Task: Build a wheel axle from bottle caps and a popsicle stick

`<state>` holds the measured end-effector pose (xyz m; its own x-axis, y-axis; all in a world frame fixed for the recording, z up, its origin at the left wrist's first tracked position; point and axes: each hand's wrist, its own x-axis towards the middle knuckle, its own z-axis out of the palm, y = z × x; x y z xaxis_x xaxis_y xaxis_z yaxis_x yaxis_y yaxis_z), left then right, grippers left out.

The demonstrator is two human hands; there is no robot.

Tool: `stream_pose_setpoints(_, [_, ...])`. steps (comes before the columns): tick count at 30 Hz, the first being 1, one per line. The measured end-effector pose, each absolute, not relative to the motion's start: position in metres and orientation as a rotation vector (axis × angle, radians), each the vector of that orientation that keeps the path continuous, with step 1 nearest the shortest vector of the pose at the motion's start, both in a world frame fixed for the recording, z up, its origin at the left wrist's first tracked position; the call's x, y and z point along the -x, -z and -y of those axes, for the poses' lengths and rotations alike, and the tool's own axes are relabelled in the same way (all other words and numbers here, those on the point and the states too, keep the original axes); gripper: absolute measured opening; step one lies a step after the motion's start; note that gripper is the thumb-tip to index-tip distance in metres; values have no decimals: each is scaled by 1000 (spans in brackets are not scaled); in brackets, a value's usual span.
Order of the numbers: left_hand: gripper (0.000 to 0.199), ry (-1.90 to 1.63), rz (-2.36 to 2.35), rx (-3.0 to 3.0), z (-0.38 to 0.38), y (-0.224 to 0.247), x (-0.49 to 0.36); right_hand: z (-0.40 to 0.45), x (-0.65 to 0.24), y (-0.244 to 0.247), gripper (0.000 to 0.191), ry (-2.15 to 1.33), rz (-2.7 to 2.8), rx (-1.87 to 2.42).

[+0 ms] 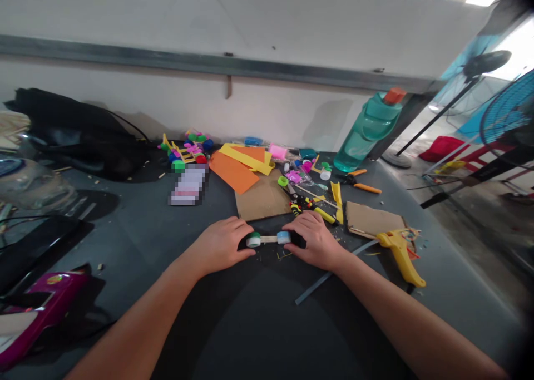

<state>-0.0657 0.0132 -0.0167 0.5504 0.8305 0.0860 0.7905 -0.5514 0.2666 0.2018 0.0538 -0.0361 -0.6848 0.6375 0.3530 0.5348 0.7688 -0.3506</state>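
Observation:
Near the middle of the dark table, a thin pale stick [269, 239] joins two bottle caps. My left hand [225, 243] grips the green and white cap [253, 240] at the stick's left end, between thumb and fingers. The light blue and white cap [283, 237] at the right end is pinched by my right hand [316, 240]. Just beyond the hands lie a cardboard piece [265, 196] and pliers with yellow and black handles [323, 212]. A grey strip [312, 289] passes beneath my right forearm.
Orange sheets [233, 171], colourful caps [306, 166] and a teal bottle [365, 129] stand or lie at the back. A yellow glue gun [403, 255] lies right, near orange-handled pliers [367, 188]. On the left are a black bag [75, 129] and a magenta object [54, 302].

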Motion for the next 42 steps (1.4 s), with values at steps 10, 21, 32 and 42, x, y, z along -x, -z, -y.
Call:
stream_pose_setpoints(10, [21, -323, -1344, -2589, -13, 20, 60, -54, -201, 37, 20, -266, 2510, 871])
stream_pose_setpoints(21, [20, -399, -1283, -2537, -16, 25, 59, -55, -198, 40, 17, -310, 2461, 885])
stream_pose_setpoints(32, [18, -424, -1259, -2521, -17, 27, 58, -55, -198, 43, 13, -345, 2430, 871])
stream_pose_setpoints(42, [18, -402, -1253, -2538, -17, 26, 58, -55, -198, 44, 13, -365, 2414, 858])
